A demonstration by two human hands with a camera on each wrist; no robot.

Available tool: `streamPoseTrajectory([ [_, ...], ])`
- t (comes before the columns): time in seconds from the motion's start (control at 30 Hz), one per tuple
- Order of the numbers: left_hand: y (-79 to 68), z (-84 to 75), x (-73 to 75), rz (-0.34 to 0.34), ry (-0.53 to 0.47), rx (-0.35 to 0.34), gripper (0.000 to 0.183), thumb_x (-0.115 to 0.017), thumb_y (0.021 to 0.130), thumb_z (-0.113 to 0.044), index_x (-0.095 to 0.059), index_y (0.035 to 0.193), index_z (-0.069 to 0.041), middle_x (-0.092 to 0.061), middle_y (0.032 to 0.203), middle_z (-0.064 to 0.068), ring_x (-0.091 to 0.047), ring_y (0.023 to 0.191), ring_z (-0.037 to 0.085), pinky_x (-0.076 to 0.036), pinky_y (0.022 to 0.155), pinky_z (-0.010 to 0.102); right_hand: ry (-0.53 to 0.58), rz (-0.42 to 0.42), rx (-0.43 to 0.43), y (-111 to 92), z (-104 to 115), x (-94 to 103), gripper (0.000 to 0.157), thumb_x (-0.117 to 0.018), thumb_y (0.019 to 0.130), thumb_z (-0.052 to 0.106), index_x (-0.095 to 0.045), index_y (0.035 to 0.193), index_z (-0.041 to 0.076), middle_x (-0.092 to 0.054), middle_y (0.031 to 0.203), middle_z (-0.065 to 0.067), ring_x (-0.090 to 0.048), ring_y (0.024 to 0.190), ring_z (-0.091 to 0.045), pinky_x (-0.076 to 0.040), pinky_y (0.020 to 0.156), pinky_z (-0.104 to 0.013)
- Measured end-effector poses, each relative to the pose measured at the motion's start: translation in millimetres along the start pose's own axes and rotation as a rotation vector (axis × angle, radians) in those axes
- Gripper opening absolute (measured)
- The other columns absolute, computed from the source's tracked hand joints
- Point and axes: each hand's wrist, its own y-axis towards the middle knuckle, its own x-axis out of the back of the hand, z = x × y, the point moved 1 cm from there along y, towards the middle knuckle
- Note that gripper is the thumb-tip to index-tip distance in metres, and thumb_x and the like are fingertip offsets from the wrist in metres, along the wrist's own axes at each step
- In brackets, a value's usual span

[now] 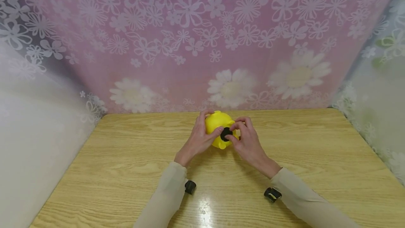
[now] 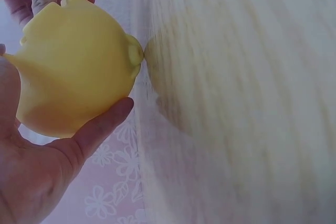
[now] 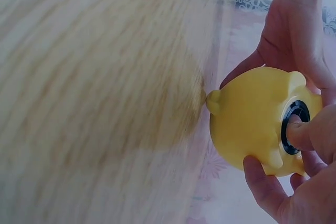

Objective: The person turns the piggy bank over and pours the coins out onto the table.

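Note:
A round yellow piggy bank [image 1: 215, 124] with short stubby feet lies tipped on its side near the back of the table. Its underside, with a round black plug [image 1: 225, 134], faces my right hand. My left hand [image 1: 200, 134] grips the body from the left, thumb and fingers spread round it in the left wrist view. With thumb and forefinger, my right hand [image 1: 248, 141] pinches at the plug. In the right wrist view the thumb sits in the black ring [image 3: 287, 127], while other fingers touch the yellow shell. A small knob on the bank meets the tabletop.
The wood-grain table [image 1: 136, 171] ends at a pink flowered curtain [image 1: 177, 62] close behind the piggy bank. Pale flowered sheets hang at the left and right sides. Black wrist cameras [image 1: 190, 187] sit by both sleeves.

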Motion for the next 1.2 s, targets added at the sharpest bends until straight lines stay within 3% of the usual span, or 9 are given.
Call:
streamPoseTrajectory([
  [0.27, -0.8, 2.1, 1.3, -0.01, -0.035, 0.015, 0.064, -0.065, 0.1, -0.04, -0.032, 0.151, -0.02, -0.046, 0.142, 0.016, -0.058, 0.114, 0.027, -0.057, 0.089, 0.039, -0.016, 0.035, -0.006, 0, -1, 2.3, 0.031, -0.082, 0.084, 0.001, -0.052, 0.082, 0.006, -0.053, 0.12, -0.018, -0.063, 0.1, -0.033, -0.054, 0.064, -0.024],
  [0.53, 1.8, 1.7, 2.3, 0.022, -0.023, -0.019, 0.065, -0.062, 0.101, -0.044, -0.03, 0.152, -0.017, -0.048, 0.139, 0.02, -0.06, 0.11, 0.027, -0.057, 0.088, 0.039, -0.019, 0.022, 0.008, 1, -2, 7.2, 0.031, -0.086, 0.081, 0.005, -0.057, 0.094, 0.003, -0.053, 0.112, -0.015, -0.062, 0.093, -0.032, -0.059, 0.065, -0.029],
  [0.77, 3.3, 2.2, 0.9, 0.028, -0.036, -0.021, 0.069, -0.061, 0.101, -0.045, -0.03, 0.154, -0.013, -0.048, 0.139, 0.021, -0.059, 0.113, 0.028, -0.056, 0.089, 0.04, -0.016, -0.046, 0.128, -1, -6, 9.1, 0.032, -0.088, 0.079, 0.006, -0.065, 0.101, 0.003, -0.055, 0.117, -0.017, -0.063, 0.098, -0.037, -0.062, 0.07, -0.046],
  [0.97, 2.7, 2.5, 1.2, 0.025, -0.048, -0.01, 0.067, -0.062, 0.101, -0.044, -0.03, 0.153, -0.015, -0.048, 0.14, 0.02, -0.059, 0.114, 0.027, -0.056, 0.09, 0.04, -0.085, -0.099, 0.228, -1, -10, 8.0, 0.029, -0.09, 0.078, 0.01, -0.069, 0.098, 0.005, -0.058, 0.116, -0.017, -0.059, 0.1, -0.03, -0.057, 0.071, -0.042],
  [1.2, 2.4, 2.0, 1.6, 0.026, -0.047, -0.006, 0.067, -0.062, 0.101, -0.045, -0.03, 0.153, -0.015, -0.048, 0.14, 0.018, -0.059, 0.114, 0.027, -0.056, 0.092, 0.04, -0.046, -0.148, 0.286, -1, -14, 10.3, 0.026, -0.09, 0.076, 0.005, -0.068, 0.091, 0.004, -0.062, 0.11, -0.014, -0.065, 0.094, -0.026, -0.062, 0.065, -0.042],
])
